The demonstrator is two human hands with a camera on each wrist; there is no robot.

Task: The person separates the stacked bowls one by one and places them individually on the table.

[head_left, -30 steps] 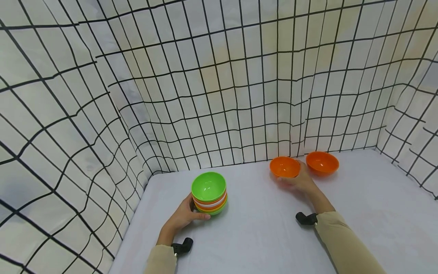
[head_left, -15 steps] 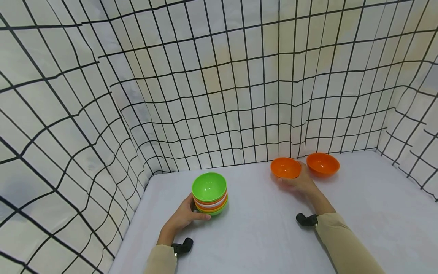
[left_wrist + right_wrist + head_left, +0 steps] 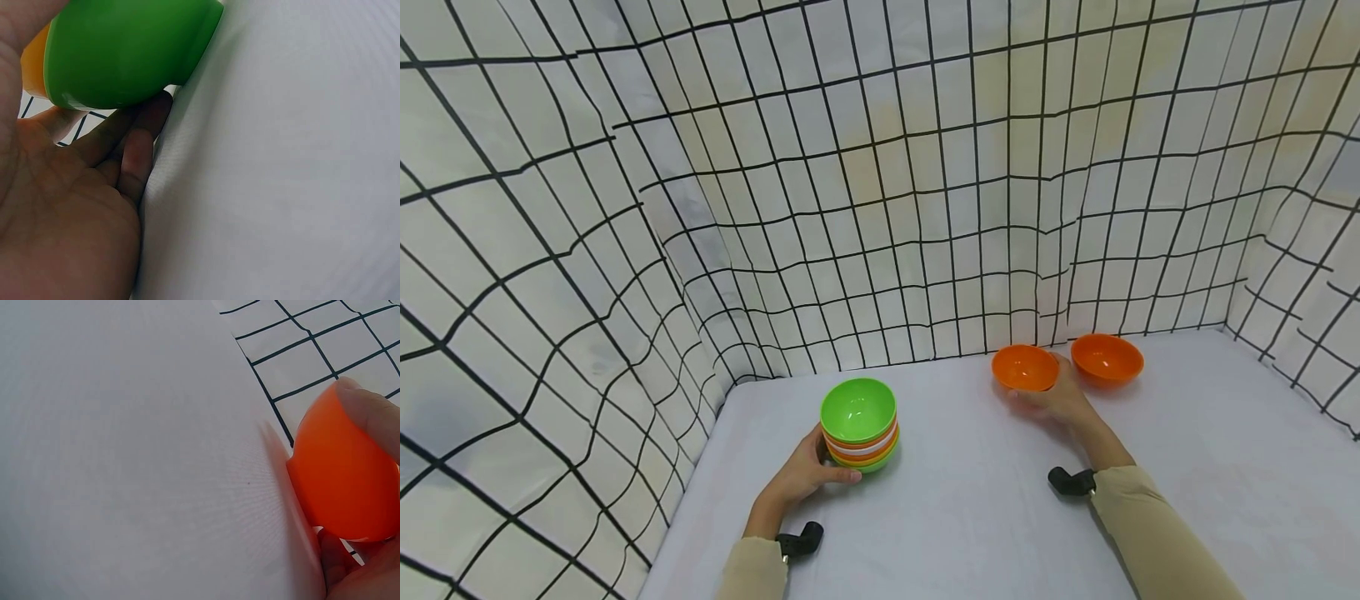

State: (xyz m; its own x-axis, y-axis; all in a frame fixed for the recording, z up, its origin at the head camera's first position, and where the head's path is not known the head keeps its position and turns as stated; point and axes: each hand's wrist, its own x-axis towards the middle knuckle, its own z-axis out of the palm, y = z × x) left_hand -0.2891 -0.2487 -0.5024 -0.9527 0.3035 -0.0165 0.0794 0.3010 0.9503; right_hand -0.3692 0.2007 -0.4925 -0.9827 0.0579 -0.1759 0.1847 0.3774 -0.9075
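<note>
A stack of bowls [image 3: 861, 443] stands on the left half of the table, a bright green bowl on top and green, orange, white and yellow rims below. My left hand [image 3: 805, 469] grips its left side, thumb across the front. From the left wrist, the lowest green bowl [image 3: 134, 53] shows its foot on the cloth, fingers curled against its side. Farther back on the right, my right hand [image 3: 1058, 397] holds an orange bowl [image 3: 1024, 367] by its right side. In the right wrist view the thumb [image 3: 370, 412] lies on that bowl's wall; its base is at the cloth.
A second orange bowl [image 3: 1107, 358] sits just right of the right hand, near the table's back edge. White cloth covers the table [image 3: 955, 500]. White walls with black grid lines [image 3: 880, 208] rise behind and at both sides.
</note>
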